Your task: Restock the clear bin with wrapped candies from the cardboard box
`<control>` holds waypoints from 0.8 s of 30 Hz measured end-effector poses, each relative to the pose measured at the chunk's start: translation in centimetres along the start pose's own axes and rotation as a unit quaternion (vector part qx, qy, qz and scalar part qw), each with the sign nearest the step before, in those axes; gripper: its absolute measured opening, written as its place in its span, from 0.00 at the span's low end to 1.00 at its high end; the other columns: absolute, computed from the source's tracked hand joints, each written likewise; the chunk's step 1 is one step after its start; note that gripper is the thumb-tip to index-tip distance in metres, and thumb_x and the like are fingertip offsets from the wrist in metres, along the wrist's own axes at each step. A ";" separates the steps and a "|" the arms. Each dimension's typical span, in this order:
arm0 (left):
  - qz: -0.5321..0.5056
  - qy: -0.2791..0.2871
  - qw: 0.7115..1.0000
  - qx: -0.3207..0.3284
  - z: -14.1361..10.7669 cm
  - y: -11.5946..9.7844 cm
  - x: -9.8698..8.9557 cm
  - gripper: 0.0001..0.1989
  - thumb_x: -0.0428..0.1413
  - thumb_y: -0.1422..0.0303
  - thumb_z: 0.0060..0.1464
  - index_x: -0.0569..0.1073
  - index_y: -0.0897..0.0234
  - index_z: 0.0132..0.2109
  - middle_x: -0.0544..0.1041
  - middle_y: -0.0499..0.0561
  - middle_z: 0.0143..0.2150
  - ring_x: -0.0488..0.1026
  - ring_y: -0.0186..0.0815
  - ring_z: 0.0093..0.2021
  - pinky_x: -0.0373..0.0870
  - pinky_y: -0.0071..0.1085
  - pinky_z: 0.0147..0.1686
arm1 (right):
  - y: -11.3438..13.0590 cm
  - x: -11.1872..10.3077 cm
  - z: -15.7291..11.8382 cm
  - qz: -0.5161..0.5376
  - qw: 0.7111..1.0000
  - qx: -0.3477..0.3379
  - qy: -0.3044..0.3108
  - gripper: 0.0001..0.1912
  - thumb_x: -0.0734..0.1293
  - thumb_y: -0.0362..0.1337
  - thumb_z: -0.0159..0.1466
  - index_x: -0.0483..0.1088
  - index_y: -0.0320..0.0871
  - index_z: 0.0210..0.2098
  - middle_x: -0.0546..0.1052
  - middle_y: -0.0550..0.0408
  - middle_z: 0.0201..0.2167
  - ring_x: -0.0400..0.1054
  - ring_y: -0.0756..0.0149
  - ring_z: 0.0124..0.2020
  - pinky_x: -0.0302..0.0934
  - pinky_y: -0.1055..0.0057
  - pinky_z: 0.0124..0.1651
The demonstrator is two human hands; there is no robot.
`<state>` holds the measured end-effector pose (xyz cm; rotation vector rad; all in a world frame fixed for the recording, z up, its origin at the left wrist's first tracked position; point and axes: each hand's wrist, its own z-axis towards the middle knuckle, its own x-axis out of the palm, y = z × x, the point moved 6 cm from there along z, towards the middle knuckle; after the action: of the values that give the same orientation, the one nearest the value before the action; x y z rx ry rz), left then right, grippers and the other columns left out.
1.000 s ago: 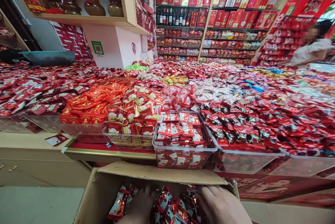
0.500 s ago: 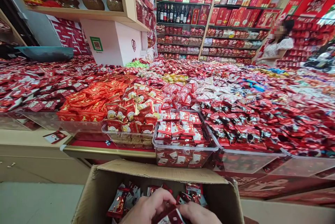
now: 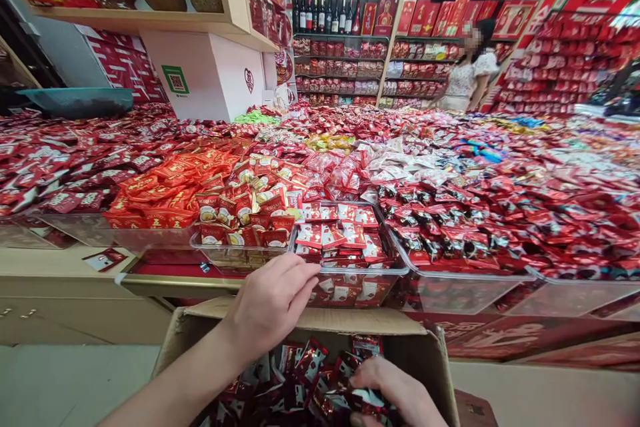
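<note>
My left hand (image 3: 277,297) is raised over the back edge of an open cardboard box (image 3: 170,340), at the front rim of a clear plastic bin (image 3: 357,272). Its fingers are together and curve downward; whatever they hold is hidden beneath them. Inside the box, my right hand (image 3: 395,387) reaches in at the right, with finger and thumb closed around small red-and-white candy packets (image 3: 367,398). More loose candy packets (image 3: 310,360) cover the bottom of the box. Similar candy packets (image 3: 335,237) lie in rows in the bin.
Left of that bin sits one of durian candies (image 3: 245,234); beyond it are orange-red packets (image 3: 167,190). Dark red packets (image 3: 450,234) fill bins on the right. A white pillar (image 3: 187,74) rises behind. A person (image 3: 465,80) stands near the back shelves.
My left hand has risen out of the box and moved forward to the bin's front rim. My right hand stays in the box, slightly farther right. The person at the back appears farther left.
</note>
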<state>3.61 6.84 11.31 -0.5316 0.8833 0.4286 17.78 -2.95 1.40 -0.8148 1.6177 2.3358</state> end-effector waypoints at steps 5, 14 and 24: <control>0.033 0.022 0.998 0.055 2.4 -0.8 0.1 0.10 0.47 0.74 0.56 0.71 0.66 0.42 0.73 0.54 0.36 0.66 0.37 0.38 0.66 0.36 0.38 | -1.5 -0.2 -0.9 0.048 0.990 0.083 -0.099 0.11 0.64 0.36 0.55 0.66 0.46 0.39 0.74 0.55 0.32 0.68 0.67 0.32 0.61 0.78 0.35; 0.028 0.154 0.985 0.068 6.7 -1.4 1.2 0.10 0.48 0.76 0.53 0.73 0.65 0.38 0.72 0.52 0.33 0.66 0.37 0.36 0.65 0.34 0.37 | -2.1 -0.4 -0.8 0.093 0.984 0.111 -0.106 0.14 0.65 0.40 0.56 0.67 0.44 0.42 0.75 0.49 0.38 0.69 0.62 0.38 0.63 0.72 0.41; -0.297 0.255 0.908 -0.153 1.0 -4.5 2.9 0.15 0.53 0.65 0.51 0.69 0.58 0.48 0.75 0.46 0.36 0.70 0.31 0.31 0.67 0.25 0.30 | 0.0 -2.0 0.8 0.401 0.876 0.176 -0.201 0.14 0.71 0.39 0.51 0.68 0.44 0.36 0.75 0.53 0.34 0.69 0.66 0.36 0.63 0.73 0.39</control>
<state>8.39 4.25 10.66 -1.1988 1.0989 -0.1505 19.15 -1.94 2.63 0.5025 2.3375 2.2670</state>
